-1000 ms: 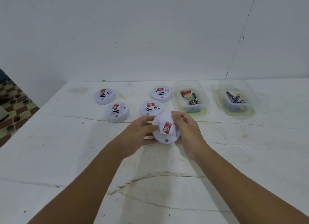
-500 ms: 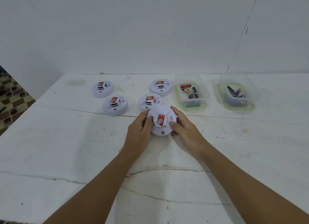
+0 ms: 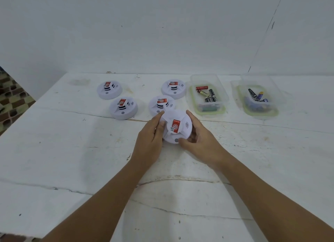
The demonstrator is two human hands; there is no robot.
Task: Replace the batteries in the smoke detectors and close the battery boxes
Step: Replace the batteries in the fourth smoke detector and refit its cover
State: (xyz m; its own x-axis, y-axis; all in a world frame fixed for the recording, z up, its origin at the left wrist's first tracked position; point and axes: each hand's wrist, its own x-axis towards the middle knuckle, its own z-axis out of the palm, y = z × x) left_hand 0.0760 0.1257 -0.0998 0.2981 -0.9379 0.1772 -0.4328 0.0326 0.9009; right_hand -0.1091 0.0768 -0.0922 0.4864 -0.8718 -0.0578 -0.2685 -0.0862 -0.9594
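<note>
On the white tabletop (image 3: 54, 151), two clear boxes of batteries (image 3: 207, 97) (image 3: 258, 99) stand toward the far right edge. Four smoke detectors (image 3: 109, 89) (image 3: 123, 108) (image 3: 173, 88) (image 3: 161, 104) sit face-up near the far edge, none visibly opened. A fifth detector (image 3: 176, 128), mid-tabletop, is gripped by the left hand (image 3: 150, 142) and right hand (image 3: 202, 142), face-up, battery box unseen. Likely early.

White cracked table (image 3: 72, 160), five smoke detectors (image 3: 123, 108), two battery tubs (image 3: 207, 95)
</note>
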